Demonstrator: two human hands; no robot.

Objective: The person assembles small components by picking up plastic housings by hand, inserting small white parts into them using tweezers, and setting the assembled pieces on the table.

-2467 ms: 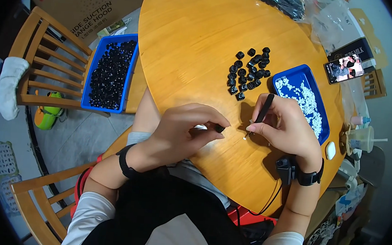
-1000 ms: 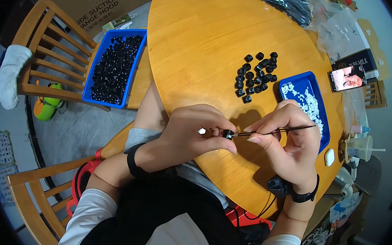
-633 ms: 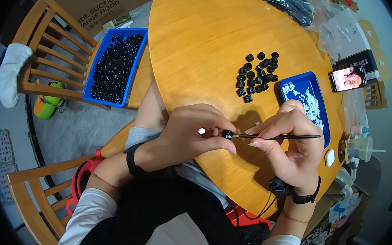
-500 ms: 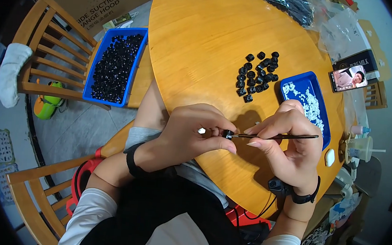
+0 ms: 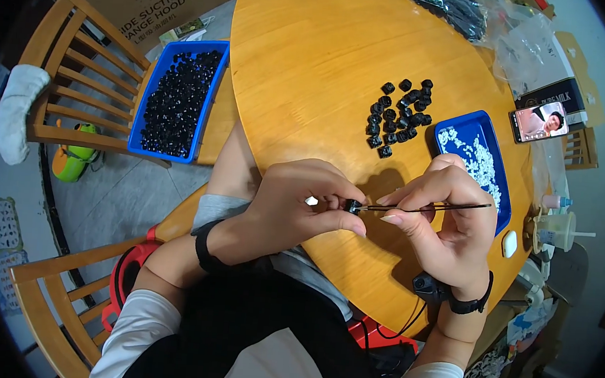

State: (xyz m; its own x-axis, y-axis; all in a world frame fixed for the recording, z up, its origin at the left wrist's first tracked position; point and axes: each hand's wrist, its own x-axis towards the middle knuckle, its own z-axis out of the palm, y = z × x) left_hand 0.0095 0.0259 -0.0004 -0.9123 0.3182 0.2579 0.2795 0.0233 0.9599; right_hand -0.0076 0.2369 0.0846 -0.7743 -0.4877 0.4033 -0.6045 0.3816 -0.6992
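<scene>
Between the thumb and fingers of my left hand (image 5: 283,205) is a small black plastic piece (image 5: 351,206). My right hand (image 5: 459,230) pinches dark, thin tweezers (image 5: 450,208), whose tips meet the side of that piece. Whether the tips grip anything there is too small to tell. Beyond my hands, several similar black pieces (image 5: 389,115) lie in a loose cluster on the wooden table (image 5: 305,61). A small blue tray (image 5: 437,137) with many tiny white parts (image 5: 484,164) stands just past my right hand, which covers its near left part.
At my left, a larger blue bin (image 5: 197,141) full of black pieces rests on a wooden chair (image 5: 88,65). A phone (image 5: 539,122) leans at the table's right side, near a white oval object (image 5: 509,244) and a plastic cup (image 5: 553,230). Plastic bags (image 5: 523,53) lie at the far right.
The tweezers have tilted slightly, their rear end a little higher, and their two arms show more separately near the tips. Both hands stay in nearly the same place.
</scene>
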